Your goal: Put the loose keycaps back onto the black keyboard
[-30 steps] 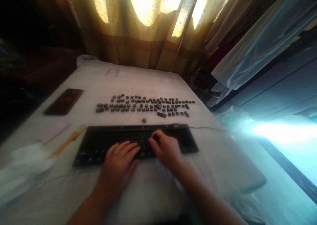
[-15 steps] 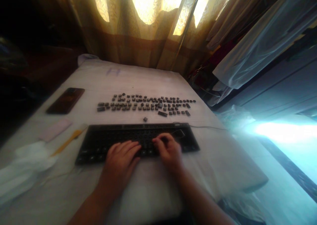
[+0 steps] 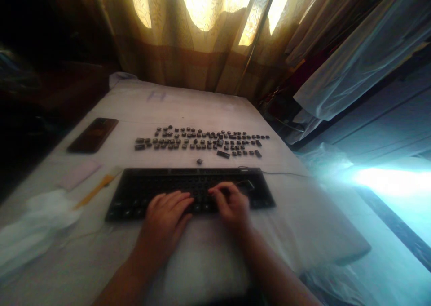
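Note:
A black keyboard (image 3: 134,184) lies on the white-covered table, with most of its key area bare and dark and some keycaps along its near row. My left hand (image 3: 168,216) rests on the keyboard's near middle, fingers stretched out flat. Over the right of centre, my right hand (image 3: 234,205) is closed in a pinch, thumb and forefinger close to the key area. A thin wire tool (image 3: 249,184) with a squared end sticks out beyond that hand. Its held part is hidden. Behind the keyboard, many loose black keycaps (image 3: 175,141) are spread in rows, and one single keycap (image 3: 199,161) lies nearer.
At the left lie a dark phone (image 3: 93,135), a pink flat piece (image 3: 80,175), a yellow-handled tool (image 3: 94,191) and crumpled white plastic (image 3: 40,225). The keyboard cable (image 3: 286,173) runs off to the right. A curtain (image 3: 191,59) hangs behind the table.
The whole view has shifted slightly to the left, so things sit a little further right. Both hands stay at nearly the same spots on the keyboard.

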### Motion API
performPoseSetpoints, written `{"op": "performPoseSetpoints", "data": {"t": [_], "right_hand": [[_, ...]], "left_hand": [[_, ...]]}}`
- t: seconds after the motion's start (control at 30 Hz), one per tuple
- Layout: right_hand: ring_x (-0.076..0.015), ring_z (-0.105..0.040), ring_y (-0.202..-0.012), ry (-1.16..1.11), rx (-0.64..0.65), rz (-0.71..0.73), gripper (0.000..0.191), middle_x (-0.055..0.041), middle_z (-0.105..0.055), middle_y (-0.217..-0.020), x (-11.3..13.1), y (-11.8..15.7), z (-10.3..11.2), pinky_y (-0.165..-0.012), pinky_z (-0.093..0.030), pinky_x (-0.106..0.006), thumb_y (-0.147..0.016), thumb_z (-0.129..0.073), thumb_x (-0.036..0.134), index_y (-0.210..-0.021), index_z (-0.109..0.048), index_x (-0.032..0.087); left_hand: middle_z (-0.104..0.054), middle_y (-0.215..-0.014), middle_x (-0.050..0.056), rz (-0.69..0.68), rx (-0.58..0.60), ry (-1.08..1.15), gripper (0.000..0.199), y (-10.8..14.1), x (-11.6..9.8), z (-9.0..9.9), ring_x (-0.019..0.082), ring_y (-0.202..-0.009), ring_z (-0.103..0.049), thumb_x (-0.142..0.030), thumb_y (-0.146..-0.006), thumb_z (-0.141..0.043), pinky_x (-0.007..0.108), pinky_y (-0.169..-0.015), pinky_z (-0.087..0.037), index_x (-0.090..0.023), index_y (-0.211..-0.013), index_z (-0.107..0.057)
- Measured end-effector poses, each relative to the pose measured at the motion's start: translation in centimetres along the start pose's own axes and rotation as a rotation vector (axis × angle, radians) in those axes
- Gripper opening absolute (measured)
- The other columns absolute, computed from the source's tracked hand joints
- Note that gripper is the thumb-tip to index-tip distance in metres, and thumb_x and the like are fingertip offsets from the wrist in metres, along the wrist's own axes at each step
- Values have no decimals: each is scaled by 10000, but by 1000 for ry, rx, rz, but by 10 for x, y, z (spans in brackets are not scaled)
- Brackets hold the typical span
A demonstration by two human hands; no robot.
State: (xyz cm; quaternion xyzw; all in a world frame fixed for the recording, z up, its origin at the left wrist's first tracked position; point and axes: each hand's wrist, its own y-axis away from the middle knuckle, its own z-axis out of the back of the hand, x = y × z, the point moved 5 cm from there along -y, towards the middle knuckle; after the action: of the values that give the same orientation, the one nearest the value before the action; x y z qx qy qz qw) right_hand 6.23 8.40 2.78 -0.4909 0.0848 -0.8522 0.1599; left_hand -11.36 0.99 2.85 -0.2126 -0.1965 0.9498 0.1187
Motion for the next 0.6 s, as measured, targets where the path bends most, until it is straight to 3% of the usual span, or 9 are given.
{"op": "performPoseSetpoints", "data": {"t": [0.13, 0.23, 0.33, 0.43, 0.6], "right_hand": [[-127, -560, -477, 31, 1, -36, 209, -7, -672, -626, -1, -3, 0, -478, -420, -220, -918, -554, 384, -885, -658, 205], [-108, -489, -421, 102, 99, -42, 168, 40, -580, -513, 4, -15, 5, -457, -373, -212, -887, -581, 351, -857, -665, 208], [-136, -608, -577, 74, 268, -41, 91, 7, -675, -656, 9, -34, 14, -591, -467, -236, -848, -627, 280, -859, -674, 203], [-157, -647, -669, -20, 325, -47, 123, -17, -707, -749, 12, -49, 25, -642, -500, -261, -853, -640, 303, -883, -677, 190], [-148, -644, -692, -125, 523, -27, 116, -5, -706, -763, 15, -46, 16, -661, -508, -258, -861, -645, 300, -877, -680, 190]], "left_hand": [[-724, -1207, 98, 6, 12, -2, 291, 0, -1, 0, 299, -1112, -663, -250, -947, -514, 521, -979, -445, -222, -1190, -673], [-726, -1202, 96, 0, 11, -11, 286, 0, -1, 0, 301, -1111, -665, -255, -946, -524, 522, -975, -443, -223, -1189, -670], [-728, -1202, 92, -19, 6, -14, 284, 0, 1, 0, 301, -1113, -666, -259, -952, -520, 515, -967, -446, -227, -1195, -665], [-730, -1198, 91, -38, -7, -11, 284, 1, 1, -1, 308, -1101, -671, -257, -955, -518, 524, -949, -450, -222, -1197, -662], [-726, -1207, 89, -7, -18, 4, 286, 1, 1, -1, 306, -1107, -666, -250, -953, -519, 529, -969, -438, -226, -1197, -666]]}}
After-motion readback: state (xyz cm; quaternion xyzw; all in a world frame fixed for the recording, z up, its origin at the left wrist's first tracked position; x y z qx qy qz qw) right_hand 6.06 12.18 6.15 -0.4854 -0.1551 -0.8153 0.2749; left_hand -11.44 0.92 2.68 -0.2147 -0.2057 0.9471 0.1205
